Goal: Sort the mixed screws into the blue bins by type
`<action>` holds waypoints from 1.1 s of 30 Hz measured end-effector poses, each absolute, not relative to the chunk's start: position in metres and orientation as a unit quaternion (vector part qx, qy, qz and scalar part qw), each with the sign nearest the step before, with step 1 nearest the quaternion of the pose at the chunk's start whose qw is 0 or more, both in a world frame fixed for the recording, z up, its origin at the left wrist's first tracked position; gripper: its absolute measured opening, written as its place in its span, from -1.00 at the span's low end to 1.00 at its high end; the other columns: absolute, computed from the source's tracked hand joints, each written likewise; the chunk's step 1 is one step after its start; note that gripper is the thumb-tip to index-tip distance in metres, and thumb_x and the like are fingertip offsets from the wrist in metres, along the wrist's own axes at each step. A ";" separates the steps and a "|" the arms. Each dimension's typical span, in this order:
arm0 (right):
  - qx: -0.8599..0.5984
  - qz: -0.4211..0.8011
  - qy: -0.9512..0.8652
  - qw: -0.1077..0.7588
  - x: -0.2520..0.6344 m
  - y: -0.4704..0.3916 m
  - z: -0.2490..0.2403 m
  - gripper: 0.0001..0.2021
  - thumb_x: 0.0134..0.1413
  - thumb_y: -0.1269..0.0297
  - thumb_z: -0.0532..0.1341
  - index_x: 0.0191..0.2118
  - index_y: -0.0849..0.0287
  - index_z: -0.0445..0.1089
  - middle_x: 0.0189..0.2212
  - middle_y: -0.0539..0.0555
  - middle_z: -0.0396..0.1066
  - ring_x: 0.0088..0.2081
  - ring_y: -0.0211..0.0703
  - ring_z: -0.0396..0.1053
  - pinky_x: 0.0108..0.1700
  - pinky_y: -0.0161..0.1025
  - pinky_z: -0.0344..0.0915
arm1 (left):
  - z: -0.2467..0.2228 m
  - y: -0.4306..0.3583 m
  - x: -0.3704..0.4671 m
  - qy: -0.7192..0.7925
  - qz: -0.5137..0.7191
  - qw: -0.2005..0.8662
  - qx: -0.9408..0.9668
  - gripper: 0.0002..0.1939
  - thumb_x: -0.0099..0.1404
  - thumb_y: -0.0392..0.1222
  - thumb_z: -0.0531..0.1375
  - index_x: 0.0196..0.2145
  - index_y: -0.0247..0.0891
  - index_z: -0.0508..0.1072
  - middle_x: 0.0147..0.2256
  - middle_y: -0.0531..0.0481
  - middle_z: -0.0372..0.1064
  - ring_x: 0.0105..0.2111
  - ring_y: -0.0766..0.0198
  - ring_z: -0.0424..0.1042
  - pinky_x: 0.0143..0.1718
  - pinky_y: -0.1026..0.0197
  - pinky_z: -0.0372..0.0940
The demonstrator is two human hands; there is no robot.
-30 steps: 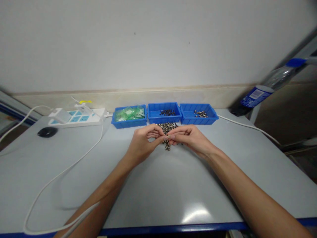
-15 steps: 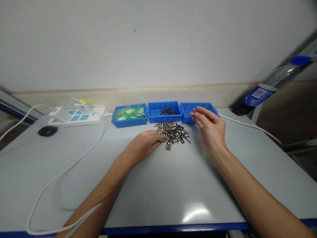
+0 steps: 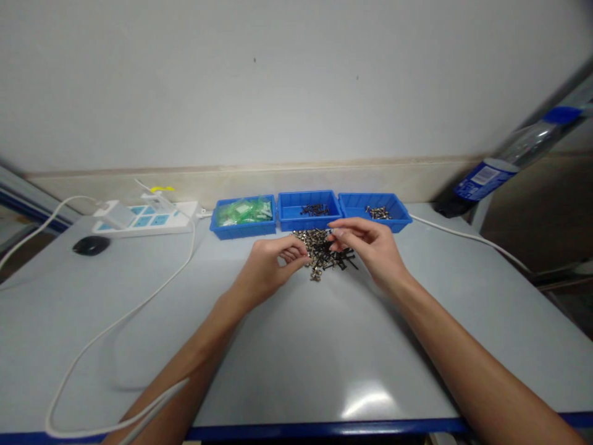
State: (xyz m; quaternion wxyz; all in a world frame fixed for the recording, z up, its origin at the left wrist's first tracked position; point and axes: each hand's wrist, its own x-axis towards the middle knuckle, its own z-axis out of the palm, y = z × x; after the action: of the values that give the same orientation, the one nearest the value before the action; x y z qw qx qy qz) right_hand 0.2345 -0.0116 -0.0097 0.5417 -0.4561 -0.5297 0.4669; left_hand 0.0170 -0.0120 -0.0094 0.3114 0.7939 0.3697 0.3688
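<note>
A mixed pile of small silver-coloured and black screws [image 3: 319, 242] lies on the table in front of the blue bins. My left hand [image 3: 271, 267] is at the pile's left edge, its fingers curled and the thumb brought close to the index finger; anything between the tips is too small to name. Over the right side of the pile, my right hand [image 3: 370, 247] has its thumb and fingertips drawn together, and what they may hold cannot be made out. Behind it, the right blue bin [image 3: 401, 213] holds silvery screws [image 3: 378, 213].
Dark screws [image 3: 315, 209] lie in the middle blue bin [image 3: 290, 221]; green-and-clear packets [image 3: 245, 211] fill the left bin [image 3: 241, 232]. A power strip [image 3: 185, 213], black mouse [image 3: 91, 245] and white cable [image 3: 134, 309] occupy the left. A bottle [image 3: 486, 176] leans at right.
My right hand has moved left and down from the right bin to the pile, uncovering the silvery screws in that bin. My left hand has lifted slightly and its fingers have shifted.
</note>
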 end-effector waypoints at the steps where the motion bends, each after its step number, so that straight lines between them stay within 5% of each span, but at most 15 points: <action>1: -0.449 0.480 -0.540 0.525 0.234 -0.013 -0.009 -0.76 -0.05 0.14 0.43 -0.26 0.14 0.59 -0.40 0.09 0.60 -0.41 -0.15 0.54 -0.27 -0.17 0.47 | -0.010 -0.012 0.017 0.374 0.389 0.340 0.770 -0.90 0.24 -0.24 0.32 -0.32 -0.28 0.48 -0.40 0.00 0.52 -0.41 0.30 0.53 -0.30 0.26 0.47; 10: -0.381 0.566 -0.604 0.412 0.232 -0.019 -0.008 -0.71 -0.03 0.15 0.44 -0.18 0.15 0.60 -0.37 0.09 0.61 -0.34 -0.15 0.56 -0.22 -0.22 0.48 | -0.007 -0.011 0.018 0.405 0.443 0.444 0.666 -0.71 0.10 -0.24 0.42 -0.27 -0.27 0.41 -0.35 -0.02 0.57 -0.34 0.24 0.62 -0.25 0.26 0.55; 22: -0.362 0.610 -0.584 0.394 0.233 -0.019 -0.009 -0.80 -0.02 0.20 0.44 -0.25 0.14 0.61 -0.46 0.07 0.60 -0.42 -0.16 0.56 -0.30 -0.25 0.47 | 0.000 -0.017 0.018 0.353 0.419 0.497 0.673 -0.67 0.11 -0.24 0.42 -0.26 -0.26 0.35 -0.31 -0.04 0.57 -0.34 0.20 0.63 -0.31 0.29 0.52; 25: -0.369 0.613 -0.552 0.428 0.230 -0.015 -0.011 -0.79 -0.07 0.19 0.48 -0.29 0.15 0.60 -0.48 0.06 0.60 -0.43 -0.18 0.56 -0.29 -0.25 0.47 | -0.002 -0.014 0.016 0.363 0.432 0.402 0.722 -0.81 0.24 -0.17 0.36 -0.28 -0.28 0.43 -0.32 -0.04 0.56 -0.34 0.23 0.61 -0.29 0.27 0.51; 28: -0.392 0.574 -0.502 0.515 0.228 -0.005 -0.011 -0.73 -0.08 0.19 0.48 -0.21 0.12 0.60 -0.34 0.08 0.63 -0.30 -0.15 0.59 -0.14 -0.21 0.49 | -0.006 -0.007 0.012 0.391 0.425 0.189 0.794 -0.91 0.36 -0.22 0.24 -0.29 -0.29 0.51 -0.29 -0.07 0.56 -0.28 0.21 0.56 -0.16 0.15 0.49; 31: -0.419 0.526 -0.498 0.547 0.232 0.005 -0.005 -0.55 -0.03 0.18 0.44 0.03 0.10 0.52 -0.09 0.15 0.60 -0.15 -0.06 0.59 -0.04 -0.10 0.48 | -0.012 0.001 0.010 0.394 0.383 0.033 0.835 -0.85 0.39 -0.32 0.17 -0.13 -0.35 0.52 -0.14 -0.17 0.55 -0.11 0.09 0.50 0.01 -0.02 0.43; 33: -0.484 0.453 -0.529 0.530 0.239 0.009 -0.001 -0.55 0.04 0.17 0.37 0.08 0.14 0.49 -0.05 0.20 0.57 -0.21 -0.01 0.60 -0.12 -0.05 0.51 | -0.016 0.004 0.012 0.387 0.349 -0.004 0.854 -0.78 0.40 -0.35 0.14 -0.05 -0.37 0.51 -0.07 -0.20 0.52 -0.05 0.05 0.45 0.05 -0.07 0.41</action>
State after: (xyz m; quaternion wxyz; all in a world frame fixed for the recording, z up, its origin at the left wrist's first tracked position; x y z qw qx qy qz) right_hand 0.2387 0.0093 -0.0012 0.5295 -0.4840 -0.5292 0.4531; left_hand 0.0120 0.0044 -0.0157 -0.0044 0.8538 0.3866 0.3488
